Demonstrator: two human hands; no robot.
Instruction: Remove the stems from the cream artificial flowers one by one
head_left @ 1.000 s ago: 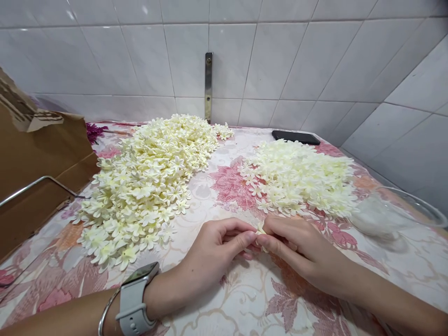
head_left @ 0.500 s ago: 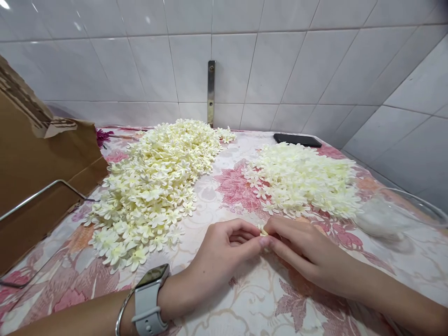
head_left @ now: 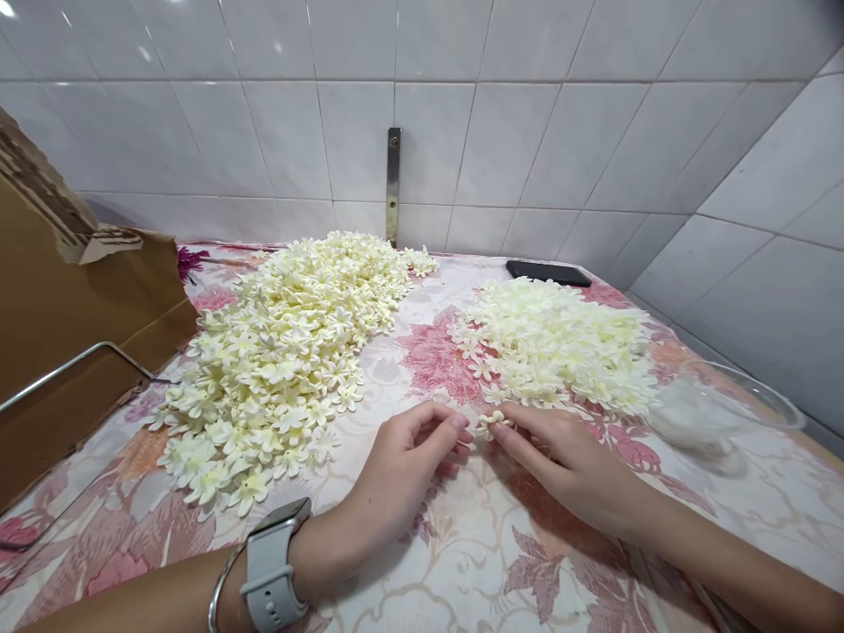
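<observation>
My right hand (head_left: 560,448) pinches a small cream-white flower (head_left: 491,425) between thumb and fingertips, just above the cloth. Just left of it, my left hand (head_left: 409,457) has its fingers loosely curled and the thumb near the index fingertip. A small gap separates it from the flower, and I see nothing in it. Beyond the left hand lies a tall heap of cream-yellow flowers (head_left: 290,334). A flatter pile of paler white flowers (head_left: 560,338) spreads beyond my right hand.
A torn cardboard box (head_left: 85,325) with a metal wire (head_left: 72,365) stands at left. Behind the right pile lies a black phone (head_left: 547,273). A clear plastic container (head_left: 718,404) sits at right on the floral tablecloth (head_left: 396,571). A tiled wall (head_left: 277,141) closes the back.
My left hand has come off the flower and drawn slightly left, fingertips parting from the right hand's. The flower stays in my right hand. The view has shifted a little.
</observation>
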